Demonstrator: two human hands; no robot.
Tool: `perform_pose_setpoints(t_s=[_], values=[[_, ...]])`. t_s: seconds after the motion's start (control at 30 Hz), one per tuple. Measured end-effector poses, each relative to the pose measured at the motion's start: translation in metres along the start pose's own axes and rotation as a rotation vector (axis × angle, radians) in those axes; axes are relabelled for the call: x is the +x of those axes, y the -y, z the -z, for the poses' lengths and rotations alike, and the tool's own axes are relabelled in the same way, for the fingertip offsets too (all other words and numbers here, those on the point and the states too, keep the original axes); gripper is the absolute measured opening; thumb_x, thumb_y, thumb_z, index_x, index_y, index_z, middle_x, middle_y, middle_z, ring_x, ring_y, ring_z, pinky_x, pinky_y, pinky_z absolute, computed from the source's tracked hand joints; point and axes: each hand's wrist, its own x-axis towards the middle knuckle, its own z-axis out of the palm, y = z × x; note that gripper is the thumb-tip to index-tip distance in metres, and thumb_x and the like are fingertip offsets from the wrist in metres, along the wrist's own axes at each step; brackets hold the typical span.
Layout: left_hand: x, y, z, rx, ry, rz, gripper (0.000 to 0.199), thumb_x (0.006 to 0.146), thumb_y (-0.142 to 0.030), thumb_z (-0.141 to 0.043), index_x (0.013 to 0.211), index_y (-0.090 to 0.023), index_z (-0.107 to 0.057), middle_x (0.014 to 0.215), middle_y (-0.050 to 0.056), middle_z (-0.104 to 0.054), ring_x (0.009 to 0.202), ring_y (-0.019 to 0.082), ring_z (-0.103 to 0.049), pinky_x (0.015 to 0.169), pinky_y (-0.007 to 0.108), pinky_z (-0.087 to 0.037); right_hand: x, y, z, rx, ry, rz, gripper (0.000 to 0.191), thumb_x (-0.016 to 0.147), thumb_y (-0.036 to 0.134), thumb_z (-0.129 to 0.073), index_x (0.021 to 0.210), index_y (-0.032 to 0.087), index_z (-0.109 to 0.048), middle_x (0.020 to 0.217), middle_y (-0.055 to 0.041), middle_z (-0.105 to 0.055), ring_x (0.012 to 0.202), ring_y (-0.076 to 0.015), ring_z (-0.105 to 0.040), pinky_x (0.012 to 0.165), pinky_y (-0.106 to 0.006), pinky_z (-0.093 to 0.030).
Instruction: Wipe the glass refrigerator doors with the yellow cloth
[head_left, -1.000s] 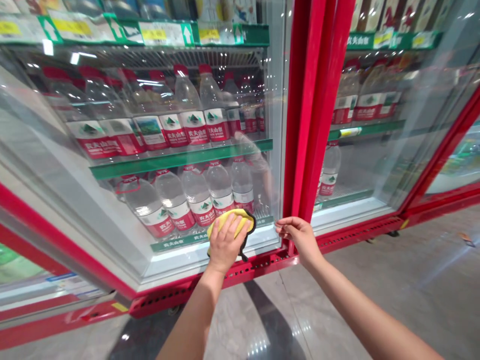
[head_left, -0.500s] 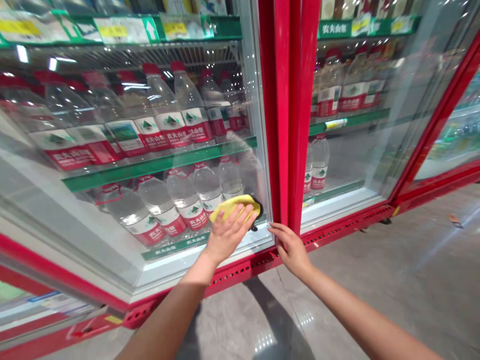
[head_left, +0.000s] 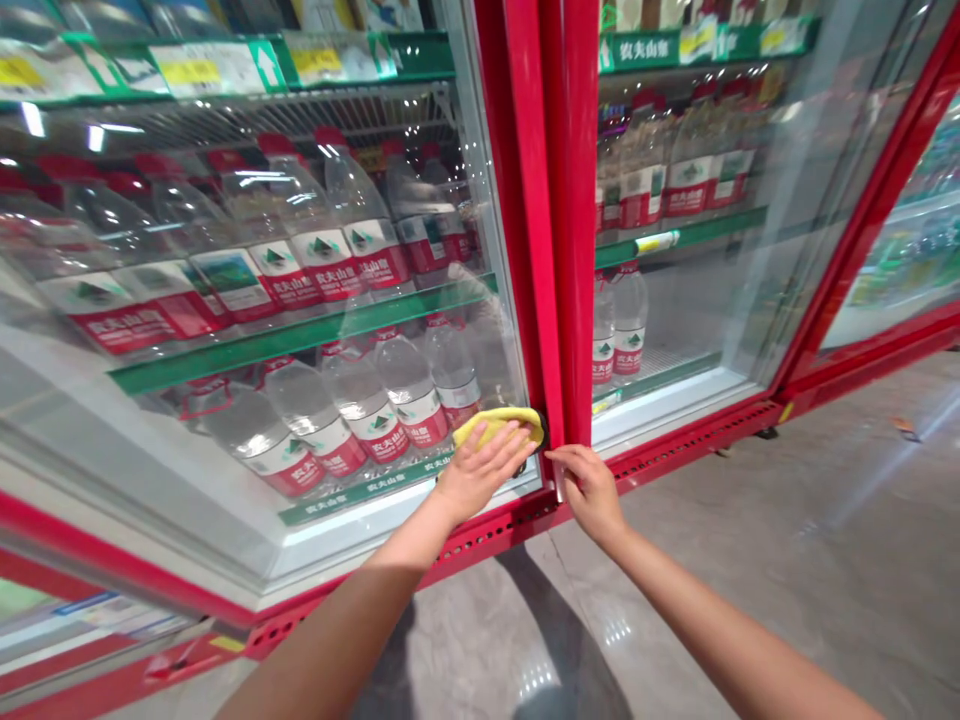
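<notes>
My left hand (head_left: 487,465) lies with its fingers spread over a yellow cloth (head_left: 499,425), pressing it against the lower right corner of the left glass door (head_left: 480,350). A dark edge shows just past the cloth beside the red frame. Close to its right, my right hand (head_left: 589,490) touches the bottom of the red door frame (head_left: 574,300) with bent fingers; thumb and index finger are near the frame's edge. Behind the glass, bottles with red and white labels (head_left: 382,430) stand on the lower shelf.
More bottles (head_left: 330,260) fill the shelf above, edged by a green strip (head_left: 300,335). A second glass door (head_left: 697,300) stands to the right, with a few bottles low inside. Below runs a perforated red base (head_left: 495,540) over the grey tiled floor (head_left: 750,560).
My left hand and the yellow cloth have moved right along the glass to the door frame. My right hand stays at the frame's bottom. The view has shifted slightly.
</notes>
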Motion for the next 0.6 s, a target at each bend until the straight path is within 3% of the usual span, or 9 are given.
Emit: perform_pose_setpoints(t_s=[0.1, 0.2, 0.4, 0.53, 0.6], values=[[0.002, -0.008, -0.009, -0.049, -0.032, -0.163, 0.040, 0.097, -0.023, -0.051, 0.136, -0.024, -0.058, 0.155, 0.000, -0.051, 0.151, 0.015, -0.032, 0.132, 0.045, -0.010, 0.001, 0.003, 0.001, 0.054, -0.034, -0.019, 0.035, 0.086, 0.004, -0.049, 0.099, 0.023, -0.076, 0.091, -0.0055, -0.074, 0.084, -0.0195, -0.070, 0.077, -0.033, -0.058], [0.007, -0.006, -0.010, -0.063, -0.056, -0.207, 0.033, 0.098, -0.023, -0.047, 0.126, -0.025, -0.065, 0.147, -0.004, -0.059, 0.150, 0.013, -0.034, 0.133, 0.042, -0.008, 0.005, 0.010, 0.003, 0.115, -0.077, -0.021, 0.034, 0.087, 0.005, -0.049, 0.096, 0.024, -0.076, 0.088, -0.0042, -0.074, 0.081, -0.0176, -0.071, 0.073, -0.030, -0.057], [0.024, 0.010, 0.004, -0.007, -0.058, 0.089, 0.051, 0.092, -0.018, -0.056, 0.143, -0.019, -0.053, 0.155, 0.009, -0.049, 0.154, 0.029, -0.025, 0.126, 0.065, 0.006, 0.025, 0.030, 0.013, 0.145, -0.202, -0.019, 0.035, 0.089, 0.006, -0.049, 0.101, 0.026, -0.075, 0.093, -0.0043, -0.073, 0.087, -0.0185, -0.070, 0.079, -0.033, -0.057], [0.026, 0.010, -0.001, -0.048, -0.074, -0.149, 0.026, 0.093, -0.022, -0.058, 0.116, -0.023, -0.069, 0.140, 0.002, -0.064, 0.151, 0.020, -0.034, 0.131, 0.053, -0.001, 0.036, 0.042, 0.018, 0.043, -0.239, 0.052, 0.039, 0.091, 0.007, -0.049, 0.114, 0.029, -0.072, 0.108, -0.0059, -0.072, 0.102, -0.0209, -0.066, 0.089, -0.039, -0.054], [0.031, 0.014, -0.001, -0.064, -0.058, -0.216, 0.024, 0.094, -0.024, -0.056, 0.114, -0.023, -0.070, 0.138, 0.000, -0.066, 0.150, 0.016, -0.035, 0.132, 0.048, -0.002, 0.040, 0.046, 0.019, -0.006, -0.221, 0.106, 0.042, 0.092, 0.008, -0.048, 0.121, 0.030, -0.070, 0.116, -0.0071, -0.070, 0.108, -0.0220, -0.064, 0.093, -0.041, -0.052]])
